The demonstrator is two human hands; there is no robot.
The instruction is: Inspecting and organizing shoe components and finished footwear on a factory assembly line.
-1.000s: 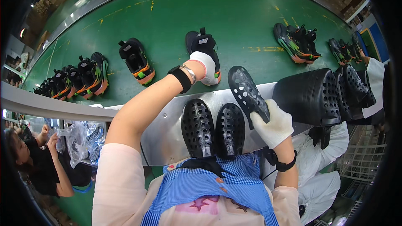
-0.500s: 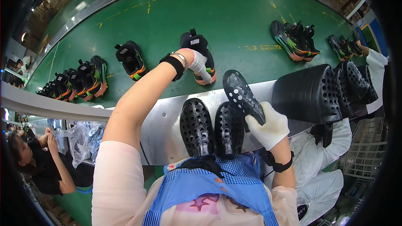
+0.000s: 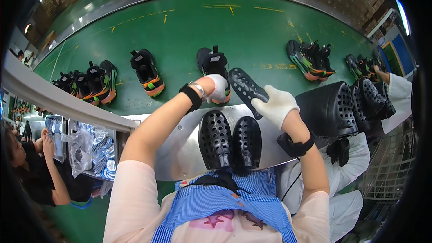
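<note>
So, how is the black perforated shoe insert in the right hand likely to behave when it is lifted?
The black perforated shoe insert probably feels stiff: it extends from the gloved right hand without visible sagging. It may be light for its size, since many holes pierce it.

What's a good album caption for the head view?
Gloved right hand holds a black perforated insert, left hand at a black sneaker.

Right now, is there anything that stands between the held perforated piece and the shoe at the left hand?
Nothing visible at the far end of the held piece; closer in, the left hand partly covers the shoe.
</note>
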